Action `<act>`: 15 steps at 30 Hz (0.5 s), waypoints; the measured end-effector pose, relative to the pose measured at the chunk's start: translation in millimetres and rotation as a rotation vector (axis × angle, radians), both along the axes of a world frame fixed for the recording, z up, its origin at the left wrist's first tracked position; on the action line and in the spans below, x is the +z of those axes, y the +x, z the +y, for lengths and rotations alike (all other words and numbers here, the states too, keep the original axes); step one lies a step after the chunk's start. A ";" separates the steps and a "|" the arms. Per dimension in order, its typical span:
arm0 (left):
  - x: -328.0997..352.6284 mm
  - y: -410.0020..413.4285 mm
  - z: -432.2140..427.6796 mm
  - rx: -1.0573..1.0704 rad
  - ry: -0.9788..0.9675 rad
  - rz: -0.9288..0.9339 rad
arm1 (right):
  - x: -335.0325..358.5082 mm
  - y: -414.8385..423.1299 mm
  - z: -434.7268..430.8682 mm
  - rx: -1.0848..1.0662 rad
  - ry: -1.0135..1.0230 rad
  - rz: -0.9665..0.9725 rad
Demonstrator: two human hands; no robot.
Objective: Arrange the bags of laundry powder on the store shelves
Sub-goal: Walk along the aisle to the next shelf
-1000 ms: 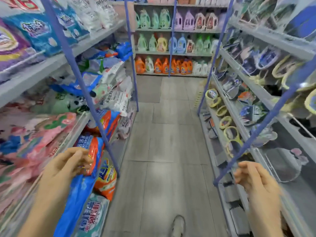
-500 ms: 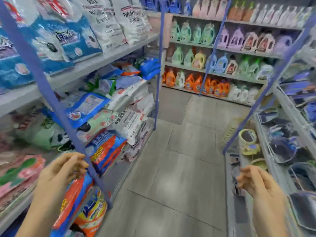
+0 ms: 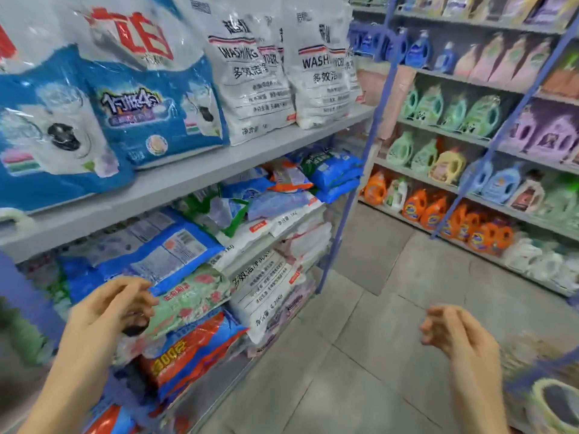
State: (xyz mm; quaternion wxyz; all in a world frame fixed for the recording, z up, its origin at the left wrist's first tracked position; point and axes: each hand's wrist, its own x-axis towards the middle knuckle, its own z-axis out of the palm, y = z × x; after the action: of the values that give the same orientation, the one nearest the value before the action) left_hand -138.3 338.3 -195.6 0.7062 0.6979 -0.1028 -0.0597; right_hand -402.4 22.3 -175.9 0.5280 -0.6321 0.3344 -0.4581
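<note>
My left grip (image 3: 109, 311) is loosely curled, holding nothing, just in front of the green floral bag (image 3: 191, 299). My right grip (image 3: 454, 333) is equally empty over the floor (image 3: 360, 355). The powder bags lie heaped and overhanging, so tugging one could, I judge, spill the blue bag (image 3: 163, 255) above.

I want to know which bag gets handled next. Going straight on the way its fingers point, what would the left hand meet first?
Most likely the pale green flowered bag in the lower stack. The left hand points at its near edge, though depth is unclear.
</note>
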 end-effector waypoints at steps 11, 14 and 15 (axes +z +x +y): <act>5.4 26.4 -40.0 0.405 0.013 0.017 | -17.5 240.3 -47.3 0.707 -0.152 0.152; 8.6 19.3 -54.9 0.552 0.003 0.037 | -30.4 295.1 -26.0 0.961 -0.369 0.301; 9.2 16.7 -59.1 0.592 0.007 0.042 | -35.5 310.3 -16.9 1.028 -0.458 0.328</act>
State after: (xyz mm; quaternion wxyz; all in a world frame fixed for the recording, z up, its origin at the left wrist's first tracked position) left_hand -121.6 279.3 -186.4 0.6925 0.6986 0.1199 0.1342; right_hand -92.2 5.4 -211.4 0.4737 -0.8738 -0.0457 -0.1001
